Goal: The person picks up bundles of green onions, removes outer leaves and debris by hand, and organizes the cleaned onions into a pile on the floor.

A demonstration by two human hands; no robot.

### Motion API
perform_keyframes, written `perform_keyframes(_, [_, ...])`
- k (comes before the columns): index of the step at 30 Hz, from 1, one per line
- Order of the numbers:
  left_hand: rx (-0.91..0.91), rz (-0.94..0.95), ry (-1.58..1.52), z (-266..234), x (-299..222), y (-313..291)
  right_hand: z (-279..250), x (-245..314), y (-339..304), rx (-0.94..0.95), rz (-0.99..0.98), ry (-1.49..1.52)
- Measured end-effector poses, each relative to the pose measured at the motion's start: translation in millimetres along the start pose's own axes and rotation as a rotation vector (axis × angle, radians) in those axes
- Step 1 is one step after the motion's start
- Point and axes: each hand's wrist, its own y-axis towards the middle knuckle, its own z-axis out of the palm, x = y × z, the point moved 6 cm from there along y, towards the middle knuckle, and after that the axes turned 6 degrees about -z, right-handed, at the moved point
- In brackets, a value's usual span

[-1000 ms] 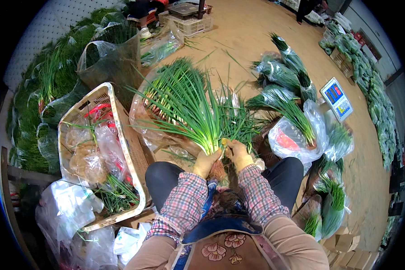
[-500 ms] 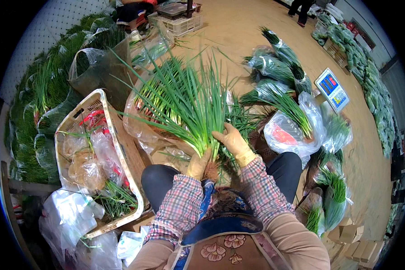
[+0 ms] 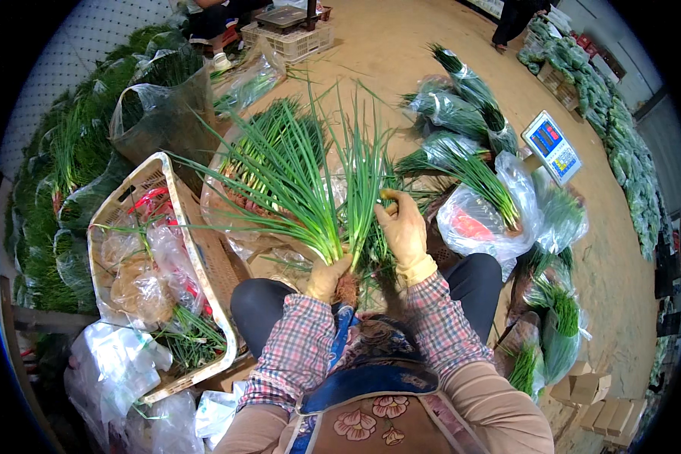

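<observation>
My left hand (image 3: pixel 328 278), in a yellowish glove, is closed round the lower stems of a bunch of spring onions (image 3: pixel 310 204). Their roots hang below the fist, and the long green leaves fan out upward and to the left, with a narrower part standing upright on the right. Beside that upright part, my right hand (image 3: pixel 403 234), gloved alike, has its thumb and fingers bent together in a pinch. What they hold, if anything, is too small to make out. Behind the bunch, more spring onions (image 3: pixel 268 163) lie in an open clear plastic bag.
At left stands a plastic crate (image 3: pixel 231 321) with bags and loose greens. On the right, wrapped bunches (image 3: pixel 450 110) lie near a scale display (image 3: pixel 552 147) and a plastic-covered bundle (image 3: pixel 499 200). Cardboard boxes (image 3: pixel 590 387) sit at lower right. Other people are at the far side.
My right hand has come away from the stems, moving right and slightly up, and its fingers have bent together. The left hand still grips the bunch, whose leaves have parted into two fans.
</observation>
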Motion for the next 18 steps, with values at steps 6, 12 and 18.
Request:
perform_keyframes(6, [-0.05,0.107,0.08,14,-10,-4,37,9,9,0.344,-0.112,-0.274])
perform_keyframes(12, [-0.128,0.069,0.123,9,-17,-9,35,18,-14,0.21,-0.168,-0.14])
perform_keyframes(18, [-0.11,0.248,0.759,-27,21,25,47,69,-55,0.408,-0.481,0.069])
